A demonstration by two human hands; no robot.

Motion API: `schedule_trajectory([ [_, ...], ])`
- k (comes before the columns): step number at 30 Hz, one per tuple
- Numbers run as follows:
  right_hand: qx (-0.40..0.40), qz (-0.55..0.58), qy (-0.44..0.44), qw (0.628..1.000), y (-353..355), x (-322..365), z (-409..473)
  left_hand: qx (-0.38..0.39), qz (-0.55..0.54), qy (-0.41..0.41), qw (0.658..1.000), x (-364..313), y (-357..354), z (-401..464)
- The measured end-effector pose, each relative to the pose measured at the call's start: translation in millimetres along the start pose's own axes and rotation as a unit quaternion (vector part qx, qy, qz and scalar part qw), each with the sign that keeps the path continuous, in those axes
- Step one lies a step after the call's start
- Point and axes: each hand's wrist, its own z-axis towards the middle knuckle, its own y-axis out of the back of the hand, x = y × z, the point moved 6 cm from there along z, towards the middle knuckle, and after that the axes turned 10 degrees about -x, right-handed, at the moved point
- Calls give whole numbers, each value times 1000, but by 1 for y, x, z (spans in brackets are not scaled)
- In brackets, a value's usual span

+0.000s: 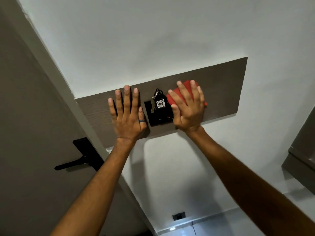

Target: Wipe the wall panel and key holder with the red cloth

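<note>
A brown wood-grain wall panel (223, 86) runs across the white wall. In its middle sits a black key holder (158, 120) with a key and a white tag marked 406 (160, 103) stuck in its top. My right hand (187, 108) lies flat on the red cloth (172, 97), pressing it against the panel just right of the key holder; most of the cloth is hidden under the palm. My left hand (127, 114) rests flat and spread on the panel left of the key holder, a ring on its thumb.
A brown door with a black lever handle (75, 163) stands at the left, beside a white door frame. A small black wall socket (178, 216) sits low on the wall. Grey cabinet edge (301, 150) at the right.
</note>
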Motion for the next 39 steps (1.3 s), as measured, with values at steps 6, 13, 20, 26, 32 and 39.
schedule_trajectory([
  [6,11,-15,-4,1000,4,13,-11,7,-1,14,1000,-1,1,1],
  [13,3,-21,-54,998,-3,16,-13,3,9,16,1000,-3,2,0],
  [20,-48,-52,-180,981,0,8,-18,12,19,19,1000,-4,4,4],
  [26,-36,62,-173,982,6,26,-23,26,26,23,999,-4,5,4],
  [32,13,-6,-31,999,3,18,-22,33,22,27,999,-4,5,5],
  [39,76,-68,14,995,14,-7,-26,41,-31,87,995,-14,10,12],
])
